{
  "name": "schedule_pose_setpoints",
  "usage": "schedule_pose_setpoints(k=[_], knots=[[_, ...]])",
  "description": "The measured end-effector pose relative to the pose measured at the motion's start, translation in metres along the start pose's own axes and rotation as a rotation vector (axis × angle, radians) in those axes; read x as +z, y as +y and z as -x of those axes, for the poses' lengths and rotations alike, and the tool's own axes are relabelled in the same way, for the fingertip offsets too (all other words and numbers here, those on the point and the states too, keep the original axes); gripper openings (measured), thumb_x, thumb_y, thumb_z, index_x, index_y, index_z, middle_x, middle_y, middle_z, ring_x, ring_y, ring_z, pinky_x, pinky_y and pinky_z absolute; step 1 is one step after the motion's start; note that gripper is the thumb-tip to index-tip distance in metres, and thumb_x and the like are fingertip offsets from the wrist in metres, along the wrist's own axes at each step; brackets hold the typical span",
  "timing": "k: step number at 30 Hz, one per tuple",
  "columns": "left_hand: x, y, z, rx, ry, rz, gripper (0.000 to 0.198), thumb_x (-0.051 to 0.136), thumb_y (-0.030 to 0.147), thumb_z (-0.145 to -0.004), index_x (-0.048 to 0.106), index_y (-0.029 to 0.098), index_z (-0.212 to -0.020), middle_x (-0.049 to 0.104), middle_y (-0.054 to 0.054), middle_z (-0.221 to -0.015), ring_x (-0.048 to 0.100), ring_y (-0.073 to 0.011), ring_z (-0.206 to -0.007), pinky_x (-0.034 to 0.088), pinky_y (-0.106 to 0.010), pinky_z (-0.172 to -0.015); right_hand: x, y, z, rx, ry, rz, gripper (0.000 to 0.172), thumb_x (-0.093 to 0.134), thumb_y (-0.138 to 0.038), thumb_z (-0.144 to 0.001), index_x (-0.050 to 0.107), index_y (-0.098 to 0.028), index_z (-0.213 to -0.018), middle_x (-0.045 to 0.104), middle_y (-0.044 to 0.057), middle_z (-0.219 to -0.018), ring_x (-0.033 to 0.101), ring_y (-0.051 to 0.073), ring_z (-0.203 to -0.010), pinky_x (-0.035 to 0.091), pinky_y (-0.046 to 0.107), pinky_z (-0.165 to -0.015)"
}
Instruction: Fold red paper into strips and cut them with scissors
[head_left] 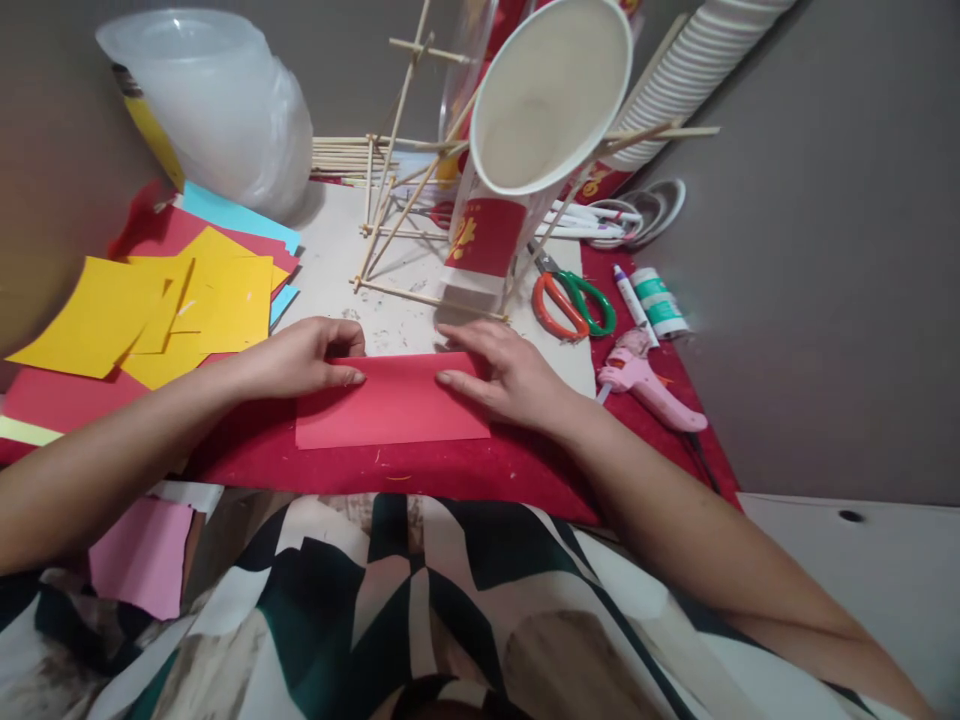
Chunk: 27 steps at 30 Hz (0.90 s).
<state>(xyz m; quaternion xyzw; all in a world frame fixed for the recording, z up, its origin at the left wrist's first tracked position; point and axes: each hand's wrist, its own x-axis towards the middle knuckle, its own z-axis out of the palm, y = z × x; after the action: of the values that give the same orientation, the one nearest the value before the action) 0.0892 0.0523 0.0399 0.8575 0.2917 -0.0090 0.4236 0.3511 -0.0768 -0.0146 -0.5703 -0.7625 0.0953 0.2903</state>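
At the red-covered bench's (405, 475) 6 o'clock edge, the left hand's (304, 358) fingers pinch a smooth red paper rectangle (394, 405); the right hand's (514, 375) stand half-open, grip indeterminate. Toward 1 o'clock, the yellow-printed red label (495, 237) is illegible.

Table check from my remote seat: red cloth (390, 470) over the top, with a pale, smudged sheet (322, 260) laid on it. Taking noon as the far side, a wooden-stick frame (431, 300) stands on the sheet around 12. Scissors (568, 281) straddle the sheet's edge towards 2-3. On the cloth, I've got a marker (632, 300) and a green-and-white container (660, 302) near 3, plus a pink glue gun (652, 388) between 3 and 4. Messy paper pile (225, 310) at 9.
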Motion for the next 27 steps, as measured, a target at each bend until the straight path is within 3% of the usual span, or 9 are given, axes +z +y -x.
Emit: schedule_pose_setpoints(k=[4,7,13,16,18,20,23,25,27], knots=[[-0.011,0.014,-0.006,0.002,-0.074,0.179,0.026,0.076,0.041,-0.075,0.064,0.018,-0.071,0.059,0.003,-0.062,0.051,-0.0110,-0.056,0.037,-0.024,-0.054,-0.009,-0.016,-0.001,0.087,-0.085,-0.273,0.033,0.065,-0.044,-0.093,0.078,-0.015,-0.098,0.074,0.008,-0.085,0.066,0.020,-0.075,0.051,0.031,-0.070],[-0.025,0.018,-0.010,-0.013,-0.044,0.225,0.025,0.082,0.040,-0.070,0.071,0.018,-0.070,0.063,0.001,-0.060,0.053,-0.0113,-0.054,0.038,-0.024,-0.054,-0.016,-0.025,0.001,0.171,-0.124,-0.512,0.036,0.062,-0.044,-0.094,0.072,-0.015,-0.074,0.064,0.001,-0.066,0.054,0.013,-0.060,0.041,0.025,-0.057],[-0.047,-0.011,-0.008,0.054,0.310,0.419,0.022,0.088,0.031,-0.068,0.071,0.017,-0.064,0.064,0.001,-0.058,0.055,-0.0101,-0.057,0.042,-0.024,-0.060,-0.027,-0.020,0.004,0.376,-0.081,-0.735,0.042,0.074,-0.056,-0.082,0.075,-0.016,-0.070,0.067,0.002,-0.067,0.055,0.014,-0.059,0.043,0.026,-0.056],[-0.048,-0.025,-0.007,0.033,0.530,0.717,0.022,0.085,0.030,-0.076,0.069,0.017,-0.071,0.066,0.003,-0.063,0.056,-0.0068,-0.058,0.044,-0.021,-0.062,-0.026,-0.018,0.003,0.504,0.026,-0.842,0.043,0.080,-0.062,-0.072,0.079,-0.019,-0.074,0.072,0.003,-0.070,0.059,0.015,-0.059,0.046,0.026,-0.055],[-0.042,-0.027,-0.007,-0.001,0.588,0.907,0.023,0.080,0.038,-0.084,0.070,0.017,-0.082,0.072,0.002,-0.072,0.064,-0.0084,-0.066,0.049,-0.021,-0.067,-0.022,-0.021,0.001,0.537,0.140,-0.893,0.046,0.082,-0.065,-0.068,0.080,-0.020,-0.074,0.072,0.003,-0.069,0.060,0.015,-0.059,0.046,0.026,-0.055],[-0.030,-0.024,-0.008,-0.004,0.534,1.003,0.034,0.074,0.052,-0.087,0.071,0.018,-0.094,0.077,-0.002,-0.082,0.072,-0.0146,-0.078,0.055,-0.027,-0.076,-0.017,-0.025,-0.001,0.532,0.246,-0.918,0.048,0.082,-0.068,-0.066,0.080,-0.021,-0.073,0.073,0.003,-0.070,0.061,0.015,-0.061,0.048,0.027,-0.057],[-0.002,-0.013,-0.007,0.049,0.333,1.024,0.059,0.073,0.069,-0.080,0.072,0.018,-0.109,0.080,-0.010,-0.098,0.076,-0.0262,-0.097,0.058,-0.039,-0.091,-0.010,-0.032,-0.002,0.501,0.340,-0.889,0.050,0.080,-0.071,-0.068,0.079,-0.021,-0.074,0.073,0.003,-0.073,0.061,0.016,-0.065,0.049,0.028,-0.060],[0.017,-0.006,-0.006,0.054,0.239,1.011,0.069,0.076,0.073,-0.074,0.070,0.018,-0.116,0.080,-0.014,-0.105,0.076,-0.0289,-0.098,0.060,-0.042,-0.089,-0.006,-0.036,-0.002,0.485,0.368,-0.871,0.051,0.078,-0.072,-0.070,0.079,-0.021,-0.076,0.073,0.003,-0.075,0.061,0.017,-0.067,0.050,0.029,-0.062],[0.031,0.001,-0.003,0.043,0.205,0.952,0.062,0.082,0.065,-0.073,0.072,0.017,-0.110,0.080,-0.014,-0.106,0.076,-0.0275,-0.095,0.061,-0.040,-0.088,-0.004,-0.038,-0.002,0.472,0.374,-0.875,0.053,0.077,-0.074,-0.070,0.078,-0.021,-0.075,0.072,0.002,-0.073,0.060,0.016,-0.066,0.049,0.028,-0.062]])
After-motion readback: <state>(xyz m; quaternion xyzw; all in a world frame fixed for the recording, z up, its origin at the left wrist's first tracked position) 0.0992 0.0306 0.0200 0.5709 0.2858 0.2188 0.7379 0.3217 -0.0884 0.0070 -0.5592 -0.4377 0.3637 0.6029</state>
